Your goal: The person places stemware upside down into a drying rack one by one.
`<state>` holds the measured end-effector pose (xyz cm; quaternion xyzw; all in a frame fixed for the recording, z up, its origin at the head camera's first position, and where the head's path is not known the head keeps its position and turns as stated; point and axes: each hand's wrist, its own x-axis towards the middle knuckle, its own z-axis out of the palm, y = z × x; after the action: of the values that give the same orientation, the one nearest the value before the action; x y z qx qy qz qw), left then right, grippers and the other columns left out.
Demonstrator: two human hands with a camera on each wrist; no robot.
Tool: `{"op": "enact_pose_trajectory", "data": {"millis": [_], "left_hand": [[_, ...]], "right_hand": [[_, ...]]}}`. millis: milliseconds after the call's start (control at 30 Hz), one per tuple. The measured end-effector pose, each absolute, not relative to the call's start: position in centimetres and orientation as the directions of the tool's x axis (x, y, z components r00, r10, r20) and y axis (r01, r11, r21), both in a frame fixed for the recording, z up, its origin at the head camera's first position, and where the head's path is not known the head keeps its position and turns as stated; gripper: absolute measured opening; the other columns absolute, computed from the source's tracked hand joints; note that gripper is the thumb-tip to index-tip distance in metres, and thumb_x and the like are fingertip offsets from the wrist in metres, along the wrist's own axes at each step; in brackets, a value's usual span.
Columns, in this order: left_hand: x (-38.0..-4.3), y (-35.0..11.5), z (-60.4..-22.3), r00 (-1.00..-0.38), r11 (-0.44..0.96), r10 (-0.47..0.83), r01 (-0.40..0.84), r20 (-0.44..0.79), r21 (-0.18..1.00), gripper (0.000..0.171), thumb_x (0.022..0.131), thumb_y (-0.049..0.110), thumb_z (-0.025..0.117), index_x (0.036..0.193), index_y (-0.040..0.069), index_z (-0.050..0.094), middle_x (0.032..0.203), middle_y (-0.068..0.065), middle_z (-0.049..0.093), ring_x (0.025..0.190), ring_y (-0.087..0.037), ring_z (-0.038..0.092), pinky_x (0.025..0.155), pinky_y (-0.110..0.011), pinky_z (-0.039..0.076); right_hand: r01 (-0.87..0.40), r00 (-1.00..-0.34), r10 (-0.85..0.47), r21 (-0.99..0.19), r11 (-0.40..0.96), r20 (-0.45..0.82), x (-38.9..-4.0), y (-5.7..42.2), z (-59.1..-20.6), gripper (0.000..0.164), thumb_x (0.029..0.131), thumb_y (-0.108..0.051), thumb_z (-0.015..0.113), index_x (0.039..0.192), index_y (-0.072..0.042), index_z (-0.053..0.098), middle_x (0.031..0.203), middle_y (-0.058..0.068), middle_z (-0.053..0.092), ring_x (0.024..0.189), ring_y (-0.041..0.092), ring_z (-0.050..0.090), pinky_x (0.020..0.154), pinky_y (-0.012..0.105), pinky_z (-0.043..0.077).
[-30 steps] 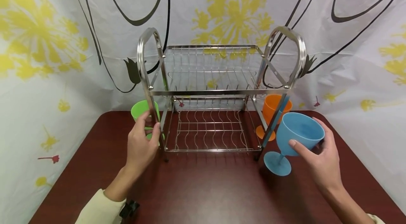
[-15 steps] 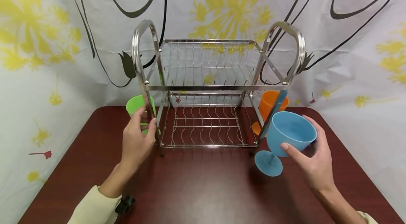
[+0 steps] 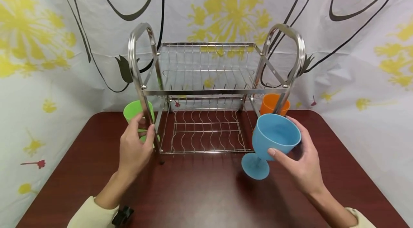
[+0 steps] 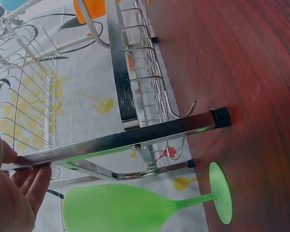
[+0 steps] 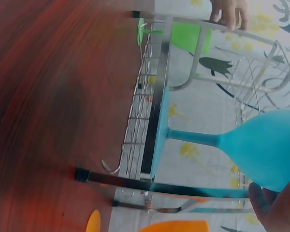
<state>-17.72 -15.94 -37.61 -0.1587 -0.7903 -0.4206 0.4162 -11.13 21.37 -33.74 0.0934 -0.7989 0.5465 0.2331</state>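
My right hand (image 3: 301, 163) holds a blue plastic goblet (image 3: 274, 136) by its bowl, thumb on the near side and fingers round the far side. The goblet is tilted, foot toward the lower left, in front of the right front corner of a two-tier metal dish rack (image 3: 213, 92). In the right wrist view its stem (image 5: 193, 137) overlaps the rack's lower tier. My left hand (image 3: 135, 145) grips the rack's left front post, with thumb and fingers on either side of it. Just behind that hand stands a green goblet (image 4: 116, 208), outside the rack's left side.
An orange goblet (image 3: 267, 103) stands behind the rack's right post, its lower part hidden by the blue goblet. The rack rests on a dark red-brown table (image 3: 200, 192). A patterned white cloth (image 3: 96, 88) hangs close behind and at both sides.
The right hand has carried the blue goblet left, from beside the rack's right post to in front of its corner. The left hand keeps its grip on the post. The head view has shifted slightly.
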Motion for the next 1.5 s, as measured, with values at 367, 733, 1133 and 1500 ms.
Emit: {"op": "enact_pose_trajectory", "data": {"millis": [367, 733, 1133, 1500], "left_hand": [[-16.9, -15.8, -38.0, -0.582, 0.609, -0.090, 0.610, 0.808, 0.507, 0.042, 0.083, -0.009, 0.068, 0.124, -0.006, 0.056, 0.092, -0.014, 0.065, 0.079, -0.021, 0.065, 0.073, -0.006, 0.049], [-17.3, -15.9, -38.0, -0.572, 0.611, -0.077, 0.621, 0.817, 0.492, 0.042, 0.082, -0.009, 0.068, 0.122, -0.007, 0.056, 0.091, -0.014, 0.064, 0.077, -0.021, 0.066, 0.070, -0.010, 0.052], [-17.4, -16.2, -37.6, -0.550, 0.621, -0.090, 0.621, 0.830, 0.478, 0.041, 0.081, -0.010, 0.068, 0.121, -0.007, 0.057, 0.090, -0.014, 0.064, 0.076, -0.022, 0.066, 0.071, -0.007, 0.050], [-17.2, -16.1, -37.9, -0.563, 0.632, -0.081, 0.608, 0.822, 0.479, 0.042, 0.082, -0.009, 0.068, 0.122, -0.007, 0.056, 0.090, -0.013, 0.064, 0.076, -0.021, 0.066, 0.070, -0.010, 0.051]], "right_hand": [[-0.458, -0.857, 0.023, -0.780, 0.427, 0.515, -11.5, 19.7, -33.5, 0.089, 0.075, 0.003, 0.077, 0.150, -0.019, 0.034, 0.133, 0.002, 0.051, 0.108, 0.017, 0.056, 0.087, 0.014, 0.048], [-0.399, -0.888, 0.041, -0.811, 0.427, 0.458, -13.1, 18.8, -33.5, 0.084, 0.081, -0.008, 0.077, 0.151, -0.019, 0.031, 0.136, 0.004, 0.049, 0.110, 0.022, 0.055, 0.085, 0.014, 0.049], [-0.393, -0.894, 0.034, -0.819, 0.418, 0.446, -14.8, 17.6, -33.4, 0.086, 0.082, -0.012, 0.077, 0.152, -0.016, 0.028, 0.141, 0.010, 0.045, 0.119, 0.031, 0.053, 0.087, 0.019, 0.049], [-0.382, -0.901, 0.034, -0.827, 0.413, 0.433, -15.7, 16.7, -33.7, 0.085, 0.083, -0.017, 0.077, 0.152, -0.020, 0.028, 0.141, 0.010, 0.045, 0.120, 0.032, 0.053, 0.089, 0.020, 0.048]]}}
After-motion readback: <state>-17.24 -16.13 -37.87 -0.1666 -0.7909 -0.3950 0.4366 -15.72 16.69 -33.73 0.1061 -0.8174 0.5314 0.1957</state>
